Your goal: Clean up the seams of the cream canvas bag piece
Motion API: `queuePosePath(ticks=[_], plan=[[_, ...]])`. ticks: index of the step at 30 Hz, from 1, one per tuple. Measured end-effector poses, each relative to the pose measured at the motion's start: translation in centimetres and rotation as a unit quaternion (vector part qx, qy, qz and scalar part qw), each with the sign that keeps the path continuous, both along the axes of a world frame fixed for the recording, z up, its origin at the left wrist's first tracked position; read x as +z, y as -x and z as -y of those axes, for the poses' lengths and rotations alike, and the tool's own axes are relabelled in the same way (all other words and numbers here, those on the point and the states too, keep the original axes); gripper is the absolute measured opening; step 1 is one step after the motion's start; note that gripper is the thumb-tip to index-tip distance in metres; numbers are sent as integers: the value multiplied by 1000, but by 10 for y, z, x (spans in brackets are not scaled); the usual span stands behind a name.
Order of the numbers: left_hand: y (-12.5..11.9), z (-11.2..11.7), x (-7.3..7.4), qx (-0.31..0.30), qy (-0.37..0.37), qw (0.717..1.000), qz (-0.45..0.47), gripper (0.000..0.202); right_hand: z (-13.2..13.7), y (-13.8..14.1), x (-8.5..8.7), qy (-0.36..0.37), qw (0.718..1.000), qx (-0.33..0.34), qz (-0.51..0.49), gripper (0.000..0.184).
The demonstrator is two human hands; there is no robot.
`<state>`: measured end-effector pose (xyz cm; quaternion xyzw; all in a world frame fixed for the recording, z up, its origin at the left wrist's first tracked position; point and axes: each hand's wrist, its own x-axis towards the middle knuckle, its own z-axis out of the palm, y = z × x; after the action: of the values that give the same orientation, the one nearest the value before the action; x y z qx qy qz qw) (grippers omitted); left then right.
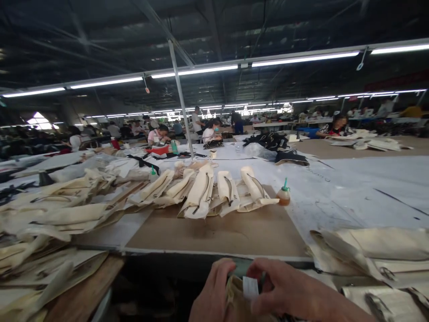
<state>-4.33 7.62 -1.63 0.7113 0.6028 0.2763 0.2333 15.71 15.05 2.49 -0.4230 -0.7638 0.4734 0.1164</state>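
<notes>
At the bottom centre, below the table's front edge, my left hand is closed on the left side of a tan fabric piece, its fingers curled over the top. A small white label stands at the upper edge of that piece. From the right reaches my right hand, with thumb and forefinger closed about the label. Something green shows behind the fingers. The lower part of the fabric piece is cut off by the frame.
Several cream fabric pieces with dark zips lie in a row on brown board. Beside them stands a bottle of amber liquid. More cream pieces are at right, others piled left. People sit at tables behind a slanting pole.
</notes>
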Motion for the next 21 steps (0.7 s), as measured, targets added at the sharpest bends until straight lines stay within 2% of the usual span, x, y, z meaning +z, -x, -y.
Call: queuePosePath(ticks=[1,3,6,9,14,18,21], plan=[[1,-5,1,-32,11,999,27,54,-2,3,-1,1,1000,9,-9,26],[0,-13,5,-67,62,995,45,53,-4,8,-4,-41,999,20,-13,21],[-4,-18,13,-47,78,994,66,38,-6,10,-12,-134,991,29,-14,17],[-10,-15,22,-27,82,989,117,28,-7,3,-18,-190,978,77,-32,15],[-9,-11,26,-17,87,984,152,28,-7,-14,-15,-182,967,172,-37,10],[-4,-12,21,-23,81,980,182,27,-5,-18,-9,-167,957,239,-11,26],[-2,-12,20,-65,37,978,194,21,-4,-17,-8,-179,949,259,6,34]])
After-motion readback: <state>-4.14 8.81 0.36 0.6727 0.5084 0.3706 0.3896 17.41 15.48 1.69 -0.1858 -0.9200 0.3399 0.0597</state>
